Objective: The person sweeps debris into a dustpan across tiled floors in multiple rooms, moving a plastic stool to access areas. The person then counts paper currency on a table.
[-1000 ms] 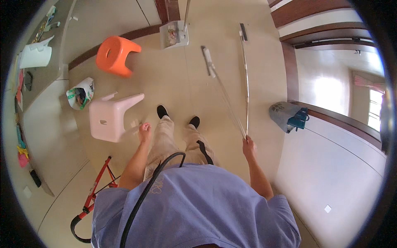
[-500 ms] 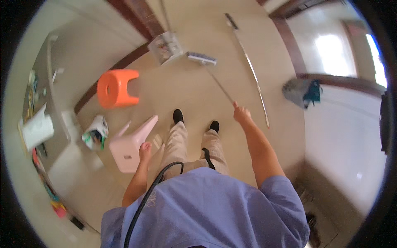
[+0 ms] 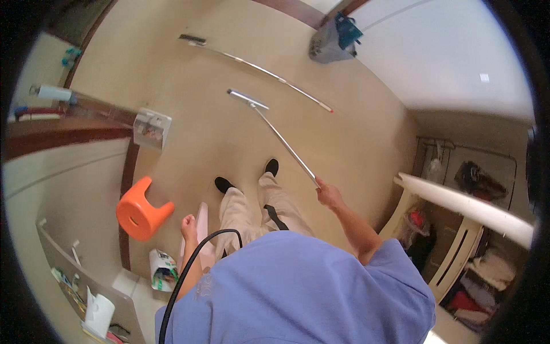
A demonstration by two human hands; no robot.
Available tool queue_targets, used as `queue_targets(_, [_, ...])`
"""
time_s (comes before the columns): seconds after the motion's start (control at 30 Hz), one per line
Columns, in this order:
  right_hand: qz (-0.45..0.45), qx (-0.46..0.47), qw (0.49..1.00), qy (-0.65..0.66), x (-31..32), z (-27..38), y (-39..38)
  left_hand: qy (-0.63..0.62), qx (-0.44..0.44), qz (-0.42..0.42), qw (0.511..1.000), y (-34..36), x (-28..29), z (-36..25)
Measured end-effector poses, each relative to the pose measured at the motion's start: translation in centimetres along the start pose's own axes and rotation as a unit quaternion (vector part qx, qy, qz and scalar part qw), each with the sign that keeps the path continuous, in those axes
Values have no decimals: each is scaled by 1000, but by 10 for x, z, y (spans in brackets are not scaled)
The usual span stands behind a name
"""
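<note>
We count two long-handled floor tools, two stools, two black shoes and one paper roll.

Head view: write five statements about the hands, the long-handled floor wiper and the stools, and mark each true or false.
1. The right hand grips the long-handled floor wiper. True.
2. The left hand also holds the wiper. False: it is closed into a fist beside the pink stool, apart from the wiper.
3. The orange stool lies tipped on its side. True.
4. A second long pole lies on the floor. True.
5. The wiper's head rests on the orange stool. False: it rests on the floor, well away from it.
</note>
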State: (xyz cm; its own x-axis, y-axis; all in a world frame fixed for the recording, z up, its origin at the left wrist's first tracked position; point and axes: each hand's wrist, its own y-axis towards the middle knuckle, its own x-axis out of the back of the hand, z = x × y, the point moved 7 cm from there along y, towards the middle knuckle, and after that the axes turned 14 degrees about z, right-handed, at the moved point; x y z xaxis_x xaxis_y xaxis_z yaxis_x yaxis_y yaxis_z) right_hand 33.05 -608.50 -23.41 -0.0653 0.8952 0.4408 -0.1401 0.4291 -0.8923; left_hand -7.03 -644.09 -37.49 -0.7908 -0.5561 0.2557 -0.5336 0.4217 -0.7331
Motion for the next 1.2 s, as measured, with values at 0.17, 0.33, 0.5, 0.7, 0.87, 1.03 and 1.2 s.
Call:
queue_targets(0.17, [-26, -79, 990, 110, 3, -70, 4, 31, -25, 30, 999, 4, -35, -18])
queue_targets(0.33, [-86, -83, 975, 186, 19, -147, 23, 38, 25, 9, 999, -1, -70, -27])
queue_targets(0.5, [-145, -65, 976, 148, 35, -204, 26, 67, 25, 22, 997, 8, -111, -45])
queue_targets(0.7, [-72, -138, 980, 124, 79, -226, 32, 109, -10, 104, 988, 34, -201, -146])
queue_targets(0.87, [-168, 5, 974, 149, 155, -193, 93, 168, -58, 135, 975, 50, -248, -230])
queue_targets(1.03, [-48, 80, 910, 405, 210, -145, 154, 292, -72, 140, 943, 98, -271, -264])
queue_targets(1.2, [60, 56, 839, 537, 270, -90, 172, 368, -62, 201, 906, 158, -333, -318])
